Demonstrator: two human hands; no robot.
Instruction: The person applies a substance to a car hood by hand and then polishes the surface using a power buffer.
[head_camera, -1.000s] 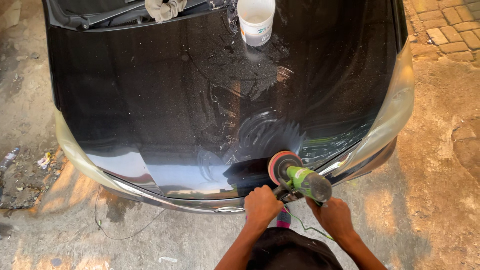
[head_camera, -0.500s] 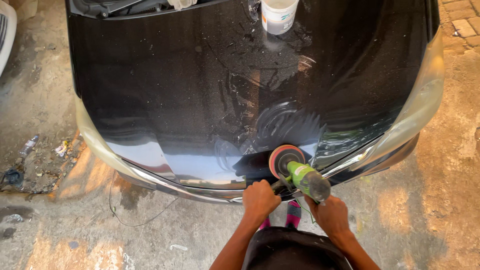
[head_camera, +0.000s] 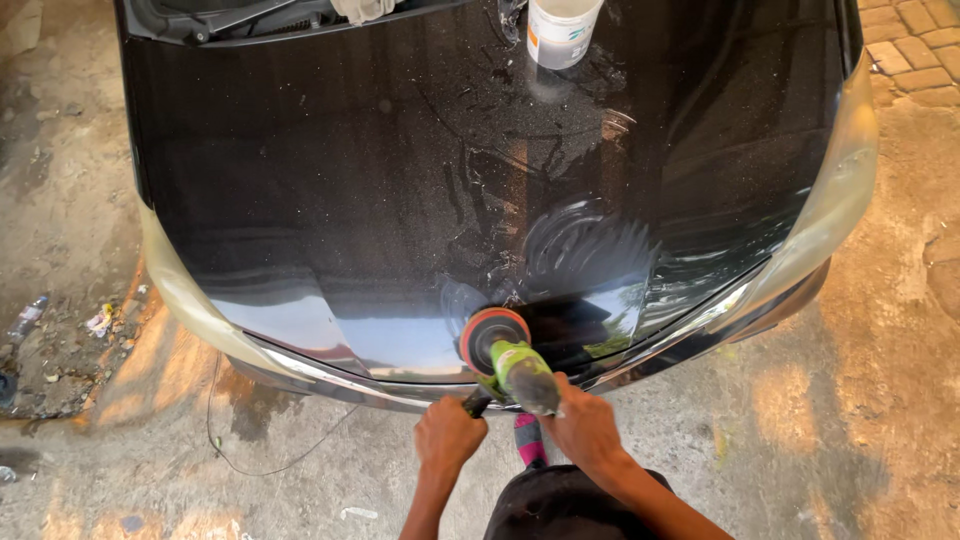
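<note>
Head view: left hand clenched on the black side handle, right hand wrapped round the green polisher, orange pad on black car hood at six o'clock; white bucket at twelve o'clock.

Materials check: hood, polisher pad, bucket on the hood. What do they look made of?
Hood: looks like painted metal, glossy black; it mirrors sky and shows swirl smears. Polisher pad: probably foam, orange, matte round disc on the green polisher. Bucket: likely plastic, white, smooth, slightly shiny.
</note>
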